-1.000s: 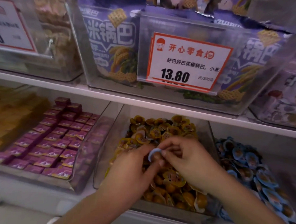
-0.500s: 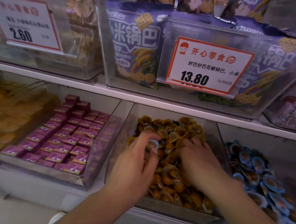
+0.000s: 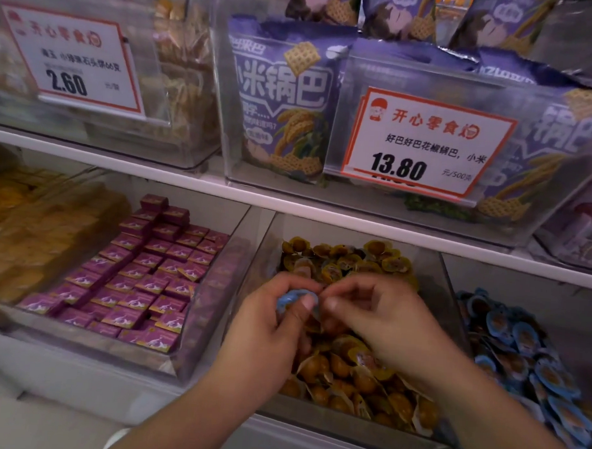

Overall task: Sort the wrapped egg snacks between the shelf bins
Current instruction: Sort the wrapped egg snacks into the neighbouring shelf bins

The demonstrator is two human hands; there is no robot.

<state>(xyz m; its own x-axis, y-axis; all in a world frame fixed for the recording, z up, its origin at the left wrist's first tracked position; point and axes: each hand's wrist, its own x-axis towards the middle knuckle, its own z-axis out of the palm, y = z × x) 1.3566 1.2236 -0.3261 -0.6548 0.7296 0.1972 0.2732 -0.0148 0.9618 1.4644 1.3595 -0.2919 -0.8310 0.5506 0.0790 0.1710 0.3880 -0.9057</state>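
Left hand point(image 3: 264, 339) pinching blue-wrapped egg snack point(image 3: 292, 298) over bin of yellow-wrapped eggs point(image 3: 349, 368). Right hand point(image 3: 382, 325) fingers curled, thumb tip touching same wrapper. Blue-wrapped bin point(image 3: 521, 342) at right.

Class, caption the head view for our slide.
Left hand pinches a blue-wrapped egg snack above the yellow-wrapped egg bin, right hand alongside.

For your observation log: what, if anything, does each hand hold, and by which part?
Left hand pinches a blue-wrapped egg snack by its rim; right hand cannot be told.
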